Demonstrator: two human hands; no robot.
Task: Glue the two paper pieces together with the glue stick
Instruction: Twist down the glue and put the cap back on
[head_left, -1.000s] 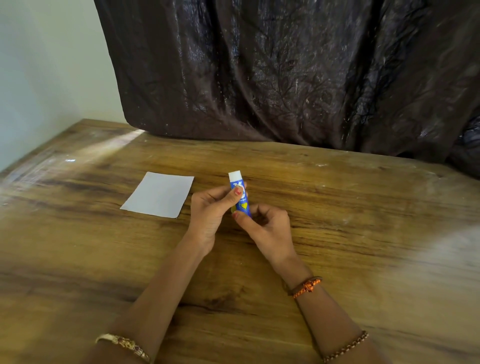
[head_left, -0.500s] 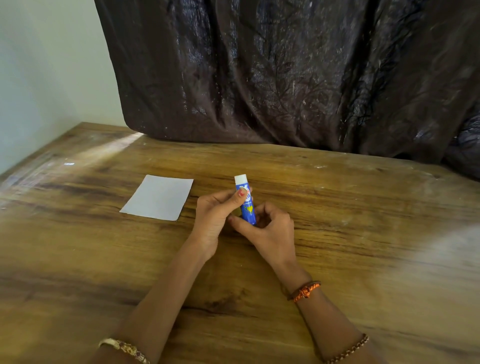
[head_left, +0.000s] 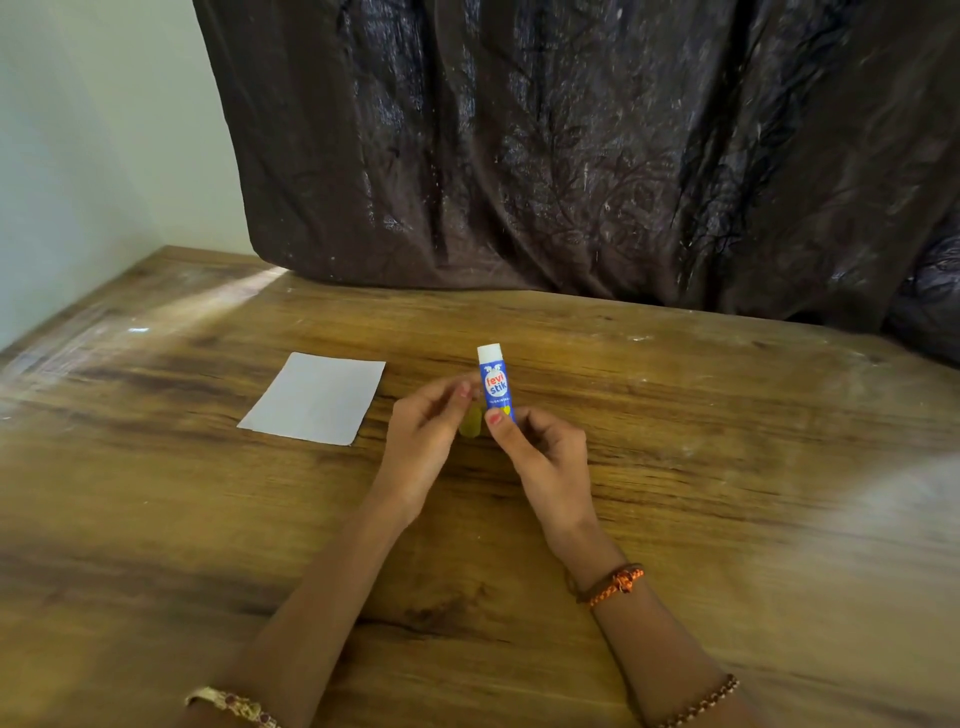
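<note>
A blue glue stick (head_left: 496, 384) stands upright over the table's middle, white end up. My right hand (head_left: 545, 457) grips its lower end between thumb and fingers. My left hand (head_left: 423, 441) is just left of it, fingers pinched on a small blurred yellow-green piece (head_left: 470, 423) that looks like the cap, held apart from the stick. A white paper sheet (head_left: 317, 397) lies flat on the table, left of both hands. I see only one sheet; whether a second lies under it cannot be told.
The wooden table (head_left: 727, 467) stretches wide on all sides of the hands. A dark curtain (head_left: 571, 156) hangs along the table's far edge. A pale wall (head_left: 78, 156) borders the left side.
My left hand has let go of the stick's body and drawn slightly left, with a yellow-green piece now showing in its fingers. The right hand still holds the stick upright.
</note>
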